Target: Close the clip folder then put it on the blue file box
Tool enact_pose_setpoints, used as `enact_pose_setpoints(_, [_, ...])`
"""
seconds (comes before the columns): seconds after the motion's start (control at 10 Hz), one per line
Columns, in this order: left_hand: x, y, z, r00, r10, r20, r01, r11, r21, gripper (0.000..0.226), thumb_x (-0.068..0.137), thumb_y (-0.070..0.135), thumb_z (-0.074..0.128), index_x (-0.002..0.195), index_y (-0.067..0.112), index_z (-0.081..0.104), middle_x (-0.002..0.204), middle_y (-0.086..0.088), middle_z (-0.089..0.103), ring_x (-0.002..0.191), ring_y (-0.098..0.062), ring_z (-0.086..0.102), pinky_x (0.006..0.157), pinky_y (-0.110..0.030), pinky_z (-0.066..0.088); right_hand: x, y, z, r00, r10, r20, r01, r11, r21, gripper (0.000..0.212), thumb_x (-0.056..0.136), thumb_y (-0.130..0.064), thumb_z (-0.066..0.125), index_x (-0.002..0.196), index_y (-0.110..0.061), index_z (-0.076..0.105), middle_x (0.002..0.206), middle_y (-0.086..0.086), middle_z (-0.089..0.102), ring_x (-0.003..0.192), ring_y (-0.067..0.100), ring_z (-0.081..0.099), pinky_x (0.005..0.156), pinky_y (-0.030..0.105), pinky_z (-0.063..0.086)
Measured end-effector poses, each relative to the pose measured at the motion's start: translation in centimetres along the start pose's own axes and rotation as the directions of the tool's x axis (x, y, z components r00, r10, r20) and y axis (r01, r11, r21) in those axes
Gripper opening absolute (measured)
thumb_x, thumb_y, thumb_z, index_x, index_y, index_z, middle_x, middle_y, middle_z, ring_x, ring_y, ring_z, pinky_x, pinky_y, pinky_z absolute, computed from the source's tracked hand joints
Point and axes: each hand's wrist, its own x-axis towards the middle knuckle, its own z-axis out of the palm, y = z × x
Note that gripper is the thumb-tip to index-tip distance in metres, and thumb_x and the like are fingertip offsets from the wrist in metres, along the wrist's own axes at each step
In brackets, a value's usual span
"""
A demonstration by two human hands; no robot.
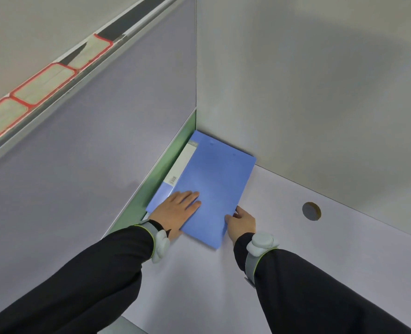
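The blue clip folder (pixel 220 179) lies closed and flat in the far corner of the white desk (pixel 320 239). Along its left side runs a blue edge with a white label strip (pixel 181 165); I cannot tell whether that belongs to the folder or to the blue file box beneath it. My left hand (pixel 178 209) rests palm down on the folder's near left part, fingers stretched out. My right hand (pixel 243 221) holds the folder's near right edge, thumb on the cover and fingers curled under the rim.
A grey partition (pixel 91 141) rises on the left with a green strip (pixel 151 183) at its foot, right beside the folder. A pale wall (pixel 296 92) closes the back. A round cable hole (pixel 311 211) sits in the desk to the right.
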Motion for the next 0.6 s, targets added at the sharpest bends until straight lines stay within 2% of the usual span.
enact_pose_setpoints(0.1, [0.1,-0.5,0.0,0.999,-0.026,-0.046,0.028,0.999,0.028,0.088,0.040,0.026,0.076,0.125,0.017,0.053,0.137,-0.008,0.054,0.120,-0.026,0.055,0.095,-0.034,0.051,0.0,-0.5,-0.1,0.997,-0.006,0.079,0.006,1.000,0.005,0.034,0.073,0.004,0.047,0.089,-0.014,0.071,0.083,0.009,0.070,0.066,0.024,0.048,0.065,0.029,0.041])
enact_pose_setpoints(0.2, [0.2,-0.5,-0.4,0.998,-0.036,-0.046,0.038,0.999,0.038,0.086,0.039,0.021,0.077,0.121,0.018,0.053,0.133,-0.007,0.057,0.117,-0.025,0.054,0.092,-0.033,0.053,0.2,-0.5,-0.2,0.993,-0.014,0.114,0.015,1.000,-0.003,0.043,0.071,0.007,0.046,0.093,-0.020,0.071,0.086,0.008,0.070,0.069,0.024,0.051,0.067,0.031,0.043])
enact_pose_setpoints(0.3, [0.4,-0.2,-1.1,0.995,-0.087,-0.043,0.087,0.996,0.007,0.086,0.044,0.018,0.078,0.125,0.017,0.048,0.137,-0.008,0.056,0.119,-0.028,0.061,0.095,-0.034,0.051,0.3,-0.6,-0.5,0.985,0.011,0.170,-0.013,1.000,0.013,0.049,0.066,0.008,0.048,0.085,-0.031,0.071,0.102,0.010,0.075,0.075,0.026,0.057,0.075,0.037,0.052])
enact_pose_setpoints(0.4, [0.6,0.0,-1.3,0.991,-0.117,0.069,0.118,0.993,-0.022,0.078,0.082,0.008,0.055,0.151,0.014,0.021,0.163,-0.009,0.009,0.149,-0.030,0.015,0.119,-0.038,0.018,0.0,-1.2,-1.3,0.963,0.072,0.259,-0.073,0.997,-0.008,0.043,0.066,0.008,0.051,0.084,-0.028,0.068,0.097,0.003,0.074,0.093,0.035,0.066,0.097,0.052,0.052])
enact_pose_setpoints(0.5, [1.1,0.2,-1.9,0.984,-0.145,0.105,0.149,0.988,-0.030,0.081,0.084,0.009,0.053,0.153,0.014,0.013,0.164,-0.008,0.000,0.151,-0.029,0.006,0.121,-0.038,0.013,0.6,-1.4,-1.6,0.963,0.088,0.254,-0.085,0.996,-0.023,0.020,0.066,0.001,0.055,0.085,-0.005,0.056,0.103,0.018,0.070,0.098,0.042,0.064,0.102,0.058,0.046])
enact_pose_setpoints(0.6, [1.0,0.7,-2.7,0.968,-0.167,0.188,0.178,0.983,-0.043,0.089,0.081,0.017,0.054,0.155,0.013,0.005,0.163,-0.010,-0.008,0.151,-0.031,-0.002,0.123,-0.043,0.007,0.4,-2.0,-2.5,0.959,0.095,0.268,-0.095,0.995,-0.014,0.030,0.082,0.000,0.057,0.110,-0.010,0.051,0.097,0.009,0.053,0.092,0.025,0.049,0.106,0.050,0.048])
